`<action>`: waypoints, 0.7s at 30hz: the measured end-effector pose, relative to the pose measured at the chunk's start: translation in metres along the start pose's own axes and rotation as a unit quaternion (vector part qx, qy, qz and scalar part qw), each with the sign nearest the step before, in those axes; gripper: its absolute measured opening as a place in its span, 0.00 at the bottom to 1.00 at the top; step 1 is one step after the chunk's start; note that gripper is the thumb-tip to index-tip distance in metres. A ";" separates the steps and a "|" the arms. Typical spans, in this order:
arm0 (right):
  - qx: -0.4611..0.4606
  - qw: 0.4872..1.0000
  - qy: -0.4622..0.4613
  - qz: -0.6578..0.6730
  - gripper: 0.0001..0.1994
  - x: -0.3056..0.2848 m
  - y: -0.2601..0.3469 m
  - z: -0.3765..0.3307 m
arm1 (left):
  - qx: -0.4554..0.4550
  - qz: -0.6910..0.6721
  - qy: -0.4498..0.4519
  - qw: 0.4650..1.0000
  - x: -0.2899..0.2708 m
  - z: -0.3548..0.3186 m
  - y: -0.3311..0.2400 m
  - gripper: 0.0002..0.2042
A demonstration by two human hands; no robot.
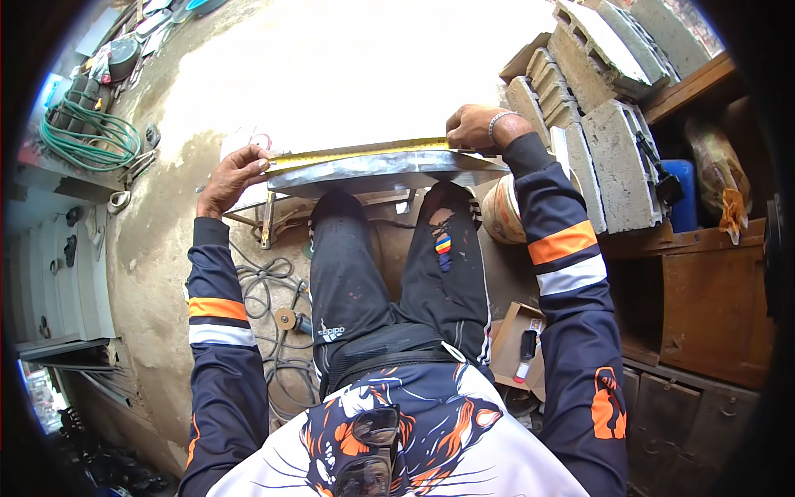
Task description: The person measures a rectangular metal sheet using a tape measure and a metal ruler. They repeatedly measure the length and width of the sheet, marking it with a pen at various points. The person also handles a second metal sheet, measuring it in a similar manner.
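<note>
A yellow tape measure blade (360,152) is stretched across in front of my knees. My left hand (236,176) pinches its left end between thumb and fingers. At the other end my right hand (479,127) is closed around the tape; any case is hidden by the fingers. Just under the blade, a long grey metal piece (373,172) with a shiny, scuffed face lies crosswise by my knees. The blade runs nearly along its upper edge, and its right end reaches below my right wrist.
Concrete blocks (617,157) are stacked at the right, beside a bucket (502,211) and wooden cabinet (712,306). Cables (277,364) and an angle grinder (291,320) lie on the floor at left. A cardboard box (507,340) sits near my right leg. A green hose (95,137) is coiled far left.
</note>
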State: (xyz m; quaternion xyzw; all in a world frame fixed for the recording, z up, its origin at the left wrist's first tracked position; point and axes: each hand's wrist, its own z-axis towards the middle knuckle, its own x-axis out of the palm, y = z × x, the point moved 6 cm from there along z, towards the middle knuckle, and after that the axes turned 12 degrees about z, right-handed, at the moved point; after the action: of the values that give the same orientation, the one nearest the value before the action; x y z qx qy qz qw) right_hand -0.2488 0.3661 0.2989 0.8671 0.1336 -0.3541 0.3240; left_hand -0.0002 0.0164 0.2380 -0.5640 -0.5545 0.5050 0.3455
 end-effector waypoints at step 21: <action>-0.040 0.998 -0.047 -0.006 0.17 -0.005 0.003 -0.011 | 0.016 -0.019 0.000 1.000 0.001 -0.003 0.000 0.06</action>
State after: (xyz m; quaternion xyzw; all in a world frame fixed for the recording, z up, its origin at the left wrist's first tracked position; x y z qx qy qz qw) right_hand -0.2453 0.3709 0.3102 0.8353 0.1377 -0.3906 0.3617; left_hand 0.0021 0.0183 0.2384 -0.5478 -0.5568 0.5076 0.3637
